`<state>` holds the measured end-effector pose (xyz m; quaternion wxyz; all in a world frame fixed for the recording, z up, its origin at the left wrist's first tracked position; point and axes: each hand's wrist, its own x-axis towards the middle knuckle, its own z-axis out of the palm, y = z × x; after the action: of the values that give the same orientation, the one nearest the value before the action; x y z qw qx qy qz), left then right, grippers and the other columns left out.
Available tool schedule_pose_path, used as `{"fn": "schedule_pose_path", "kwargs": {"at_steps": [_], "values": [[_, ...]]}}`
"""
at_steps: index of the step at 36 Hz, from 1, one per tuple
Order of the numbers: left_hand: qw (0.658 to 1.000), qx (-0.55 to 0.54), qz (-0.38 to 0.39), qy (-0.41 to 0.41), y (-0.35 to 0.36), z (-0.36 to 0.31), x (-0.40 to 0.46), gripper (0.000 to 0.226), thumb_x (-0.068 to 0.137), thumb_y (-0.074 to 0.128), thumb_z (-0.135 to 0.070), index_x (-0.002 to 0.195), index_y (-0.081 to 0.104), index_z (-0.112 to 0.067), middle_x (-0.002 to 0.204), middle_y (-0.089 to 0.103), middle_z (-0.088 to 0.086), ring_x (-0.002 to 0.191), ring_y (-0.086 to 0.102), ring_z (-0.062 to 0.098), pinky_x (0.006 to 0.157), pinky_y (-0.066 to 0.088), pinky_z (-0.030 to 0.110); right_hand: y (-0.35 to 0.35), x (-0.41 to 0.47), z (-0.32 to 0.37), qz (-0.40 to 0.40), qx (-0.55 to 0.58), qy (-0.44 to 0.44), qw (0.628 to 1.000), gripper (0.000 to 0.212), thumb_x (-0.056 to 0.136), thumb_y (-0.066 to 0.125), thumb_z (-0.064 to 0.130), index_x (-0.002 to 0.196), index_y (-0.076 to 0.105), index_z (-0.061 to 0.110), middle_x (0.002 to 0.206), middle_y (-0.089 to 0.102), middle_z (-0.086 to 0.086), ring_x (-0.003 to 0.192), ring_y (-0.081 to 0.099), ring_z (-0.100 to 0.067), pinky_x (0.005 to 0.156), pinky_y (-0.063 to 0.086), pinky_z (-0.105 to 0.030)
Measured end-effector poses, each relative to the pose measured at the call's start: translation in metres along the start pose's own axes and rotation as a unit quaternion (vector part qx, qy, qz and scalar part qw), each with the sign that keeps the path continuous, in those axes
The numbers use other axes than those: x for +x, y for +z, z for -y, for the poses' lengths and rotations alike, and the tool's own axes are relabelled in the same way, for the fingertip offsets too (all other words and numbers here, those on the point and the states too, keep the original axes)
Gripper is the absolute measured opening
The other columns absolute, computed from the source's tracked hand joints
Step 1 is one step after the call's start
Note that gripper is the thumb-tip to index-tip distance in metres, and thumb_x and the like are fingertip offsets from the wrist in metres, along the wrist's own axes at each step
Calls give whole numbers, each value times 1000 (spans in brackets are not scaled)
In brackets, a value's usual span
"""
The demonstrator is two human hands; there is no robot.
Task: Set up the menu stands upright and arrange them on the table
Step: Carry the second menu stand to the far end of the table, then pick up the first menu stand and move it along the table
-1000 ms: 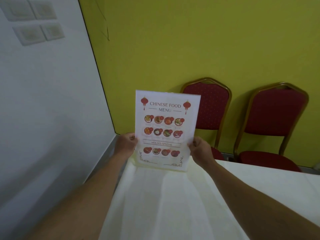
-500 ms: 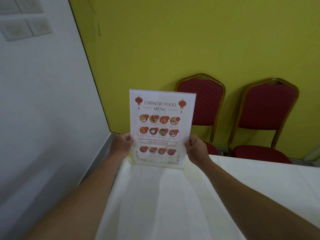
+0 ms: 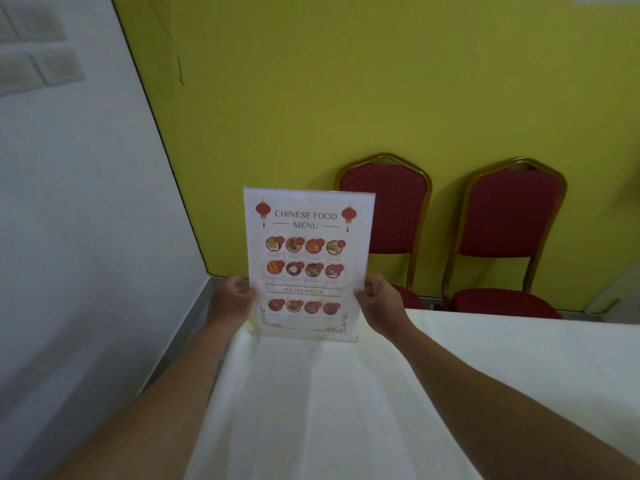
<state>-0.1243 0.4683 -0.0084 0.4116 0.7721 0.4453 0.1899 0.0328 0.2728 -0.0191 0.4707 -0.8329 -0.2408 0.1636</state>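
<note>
A clear menu stand [image 3: 306, 261] with a white "Chinese Food Menu" sheet, red lanterns and dish photos is upright at the far left corner of the table [image 3: 346, 410], which has a cream cloth. Its bottom edge meets the cloth. My left hand [image 3: 232, 299] grips its left edge and my right hand [image 3: 379, 301] grips its right edge, both near the lower half. The stand's base is hidden behind the sheet.
Two red padded chairs with gold frames [image 3: 391, 220] [image 3: 509, 233] stand against the yellow wall behind the table. A white wall [image 3: 69, 237] runs close along the table's left side. The table's far edge lies just behind the stand.
The stand has come down slightly, its bottom edge now reaching the cloth at the table's far corner, with both hands still holding its sides. My view has shifted a little.
</note>
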Motion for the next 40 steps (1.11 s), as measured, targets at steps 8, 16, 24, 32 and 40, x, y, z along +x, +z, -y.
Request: {"fn": "schedule_pose_path", "kwargs": {"at_steps": [8, 16, 24, 32, 40], "values": [[999, 4, 7, -43, 13, 19, -50, 23, 89, 46, -18, 86, 62, -1, 90, 65, 16, 82, 64, 34, 53, 42, 27, -26, -47, -18, -38, -54, 15, 998, 31, 91, 57, 20, 120, 58, 8, 108, 68, -8, 89, 57, -17, 72, 39, -21], [996, -45, 52, -52, 41, 20, -122, 18, 87, 54, -14, 74, 64, -8, 73, 71, 16, 59, 65, 31, 58, 49, 32, -73, -134, -62, 30, -23, 41, 998, 18, 86, 58, 20, 73, 57, 32, 74, 66, 2, 63, 64, -16, 71, 59, -37], [997, -29, 70, -20, 67, -16, -190, 15, 87, 56, -11, 78, 66, -4, 73, 71, 18, 61, 66, 35, 60, 49, 34, -151, -211, -99, -3, -26, 44, 999, 20, 80, 57, 28, 63, 52, 37, 74, 60, 6, 73, 58, -16, 82, 56, -38], [992, -43, 118, 35, 104, -66, -277, 16, 88, 53, -13, 78, 64, -8, 78, 70, 17, 65, 64, 32, 62, 48, 35, -228, -284, -129, -63, -18, 65, 996, 23, 84, 59, 25, 63, 53, 34, 75, 65, -1, 71, 64, -21, 78, 57, -38], [980, -56, 168, 87, 156, -111, -340, 17, 89, 52, -13, 76, 63, -10, 80, 69, 18, 65, 63, 31, 60, 47, 33, -293, -335, -158, -106, -13, 95, 990, 7, 86, 59, 22, 83, 63, 18, 78, 68, -7, 68, 65, -20, 69, 55, -35]]}}
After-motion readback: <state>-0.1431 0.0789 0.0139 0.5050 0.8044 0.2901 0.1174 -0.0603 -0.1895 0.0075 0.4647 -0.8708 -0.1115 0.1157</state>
